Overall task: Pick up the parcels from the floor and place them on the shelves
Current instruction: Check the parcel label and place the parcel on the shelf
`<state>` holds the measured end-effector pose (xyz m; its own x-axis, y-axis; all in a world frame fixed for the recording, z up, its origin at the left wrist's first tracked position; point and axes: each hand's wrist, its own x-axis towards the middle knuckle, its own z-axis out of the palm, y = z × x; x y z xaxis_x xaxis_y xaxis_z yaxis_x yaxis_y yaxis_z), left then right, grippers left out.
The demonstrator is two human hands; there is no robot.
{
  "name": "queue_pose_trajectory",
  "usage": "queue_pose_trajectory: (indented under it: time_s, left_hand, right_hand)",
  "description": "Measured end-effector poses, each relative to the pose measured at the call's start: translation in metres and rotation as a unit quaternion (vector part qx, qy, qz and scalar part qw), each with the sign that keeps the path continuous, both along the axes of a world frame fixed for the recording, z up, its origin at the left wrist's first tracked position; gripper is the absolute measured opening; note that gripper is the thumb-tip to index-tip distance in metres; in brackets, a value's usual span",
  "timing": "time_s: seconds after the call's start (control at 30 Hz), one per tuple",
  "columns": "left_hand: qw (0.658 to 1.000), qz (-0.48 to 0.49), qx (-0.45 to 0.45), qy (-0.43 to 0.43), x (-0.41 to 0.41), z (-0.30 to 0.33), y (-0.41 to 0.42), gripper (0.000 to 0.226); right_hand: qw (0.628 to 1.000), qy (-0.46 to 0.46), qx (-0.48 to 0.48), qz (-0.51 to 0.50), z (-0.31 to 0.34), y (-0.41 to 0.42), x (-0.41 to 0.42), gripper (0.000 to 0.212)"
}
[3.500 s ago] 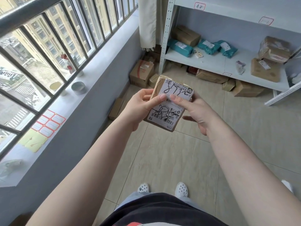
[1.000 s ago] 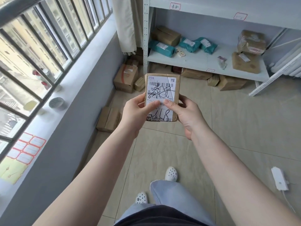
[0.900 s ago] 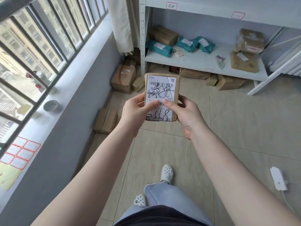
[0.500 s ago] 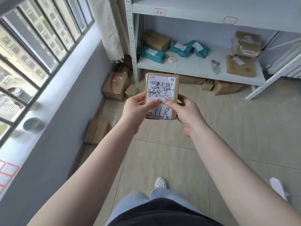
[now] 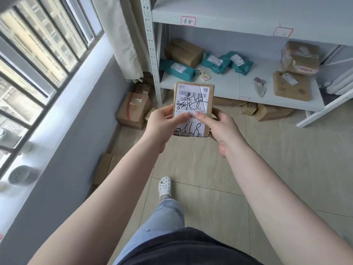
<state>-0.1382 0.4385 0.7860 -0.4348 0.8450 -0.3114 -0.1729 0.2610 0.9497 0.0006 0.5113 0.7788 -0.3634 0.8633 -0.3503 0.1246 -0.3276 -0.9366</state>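
A small brown parcel point(image 5: 208, 96) with a white shipping label and black handwriting is held upright in front of me. My left hand point(image 5: 162, 123) grips its left edge with the thumb on the label. My right hand point(image 5: 219, 127) grips its right edge, thumb also on the label. Behind it stands a white metal shelf unit point(image 5: 229, 88). Its lower shelf carries several parcels: a brown box point(image 5: 183, 52), teal bags point(image 5: 176, 68), and brown packets point(image 5: 292, 88) at the right.
Cardboard boxes point(image 5: 133, 109) lie on the tiled floor beside the shelf post, more point(image 5: 271, 111) lie under the shelf, and a flat one point(image 5: 104, 167) rests by the wall. A window sill point(image 5: 63, 104) with a barred window runs along the left. A curtain point(image 5: 122, 35) hangs by the shelf.
I have stepped closer to the shelf, which now looks larger. Since 3.5 s ago the parcel was turned upright; both hands keep the same hold on it.
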Motion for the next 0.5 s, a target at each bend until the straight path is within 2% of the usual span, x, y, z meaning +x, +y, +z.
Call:
queue_pose_trajectory:
  time_s: [0.5]
  left_hand:
    - [0.999, -0.034, 0.022, -0.004, -0.126, 0.009, 0.206, 0.029]
  right_hand:
    - [0.998, -0.021, 0.034, -0.038, 0.016, 0.195, -0.122, 0.042]
